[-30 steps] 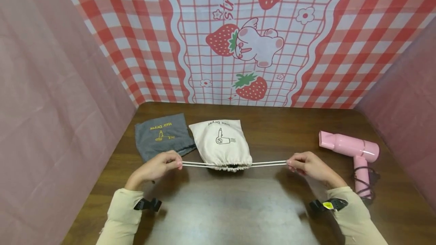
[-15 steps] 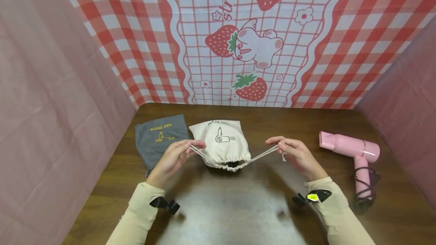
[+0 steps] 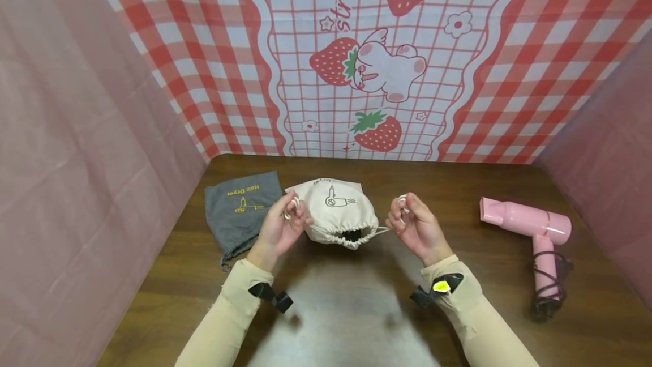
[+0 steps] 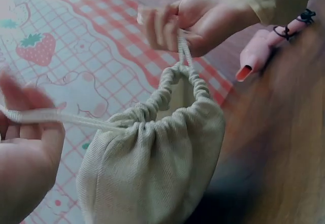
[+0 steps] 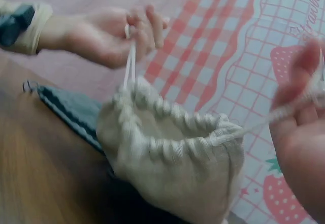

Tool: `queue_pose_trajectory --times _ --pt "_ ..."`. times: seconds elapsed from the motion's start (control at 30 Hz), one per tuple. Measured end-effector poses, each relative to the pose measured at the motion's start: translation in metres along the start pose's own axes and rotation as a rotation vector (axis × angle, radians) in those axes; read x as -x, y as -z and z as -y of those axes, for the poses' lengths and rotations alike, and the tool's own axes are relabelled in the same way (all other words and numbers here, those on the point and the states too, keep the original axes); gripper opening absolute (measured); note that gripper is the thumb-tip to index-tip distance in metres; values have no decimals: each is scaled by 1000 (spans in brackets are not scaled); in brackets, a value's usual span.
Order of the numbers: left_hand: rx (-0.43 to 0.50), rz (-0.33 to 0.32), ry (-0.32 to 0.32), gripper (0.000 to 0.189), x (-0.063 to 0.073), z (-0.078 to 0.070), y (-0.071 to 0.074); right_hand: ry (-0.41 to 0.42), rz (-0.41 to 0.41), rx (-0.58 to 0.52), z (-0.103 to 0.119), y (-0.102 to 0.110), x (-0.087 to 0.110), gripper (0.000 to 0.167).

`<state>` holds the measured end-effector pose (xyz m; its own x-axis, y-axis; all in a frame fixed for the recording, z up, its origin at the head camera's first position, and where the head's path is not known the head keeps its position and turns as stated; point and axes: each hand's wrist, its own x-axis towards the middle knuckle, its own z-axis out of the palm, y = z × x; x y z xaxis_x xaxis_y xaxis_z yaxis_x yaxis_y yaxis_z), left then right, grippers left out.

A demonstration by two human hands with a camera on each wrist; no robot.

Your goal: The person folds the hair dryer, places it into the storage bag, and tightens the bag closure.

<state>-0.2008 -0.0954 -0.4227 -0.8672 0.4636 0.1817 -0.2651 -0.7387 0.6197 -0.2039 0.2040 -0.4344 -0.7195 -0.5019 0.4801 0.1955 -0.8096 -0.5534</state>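
A cream drawstring bag (image 3: 342, 208) printed with a hair dryer stands near the table's middle, its gathered mouth partly open toward the person. To the left of that mouth, my left hand (image 3: 281, 230) holds one end of the white drawstring (image 4: 76, 120), with the cord looped over curled fingers. On the other side my right hand (image 3: 419, 232) holds the opposite cord (image 5: 279, 113) the same way, palm turned up. Both cords run taut from the bag's gathered rim (image 5: 175, 148). Whatever lies inside the bag is too dark to make out.
Behind and left of my left hand lies a grey drawstring bag (image 3: 236, 214), flat on the wooden table (image 3: 438, 186). A pink hair dryer (image 3: 530, 221) with its dark cable (image 3: 547, 282) wrapped round the handle lies at the right. Pink curtains (image 3: 91, 157) flank both sides.
Both hands have come inward and up from far out at the sides, turning palms upward and winding the cords over the fingers. The cream bag's mouth has tipped up slightly.
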Motion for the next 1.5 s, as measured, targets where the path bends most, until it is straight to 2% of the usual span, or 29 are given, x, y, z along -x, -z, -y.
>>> queue_pose_trajectory --times 0.2,0.37,0.43,0.57,0.73,0.93,1.13,1.27,1.37,1.5 --pt "-17 50 -4 48 5 -9 8 -11 -197 31 18 6 8 51" --pt "64 56 -7 50 15 -17 24 72 -258 42 37 12 19 50" --pt "66 52 5 51 18 -19 29 110 -284 64 42 13 21 47" --pt "-17 21 37 51 18 -19 31 124 -349 180 49 12 20 41" --pt "-130 -45 42 47 15 -17 28 119 -404 315 52 9 19 38" --pt "-191 -84 50 44 12 -13 28 115 -450 393 53 9 19 36" --pt "-218 -109 43 42 3 -10 27 151 -527 444 57 8 16 33" --pt "-268 -132 28 42 -10 -6 23 198 -593 500 62 7 16 31" --pt "-299 -145 30 43 -24 2 18 250 -647 613 68 3 20 27" --pt "-305 -165 55 43 -41 16 10 298 -759 872 76 -9 28 22"
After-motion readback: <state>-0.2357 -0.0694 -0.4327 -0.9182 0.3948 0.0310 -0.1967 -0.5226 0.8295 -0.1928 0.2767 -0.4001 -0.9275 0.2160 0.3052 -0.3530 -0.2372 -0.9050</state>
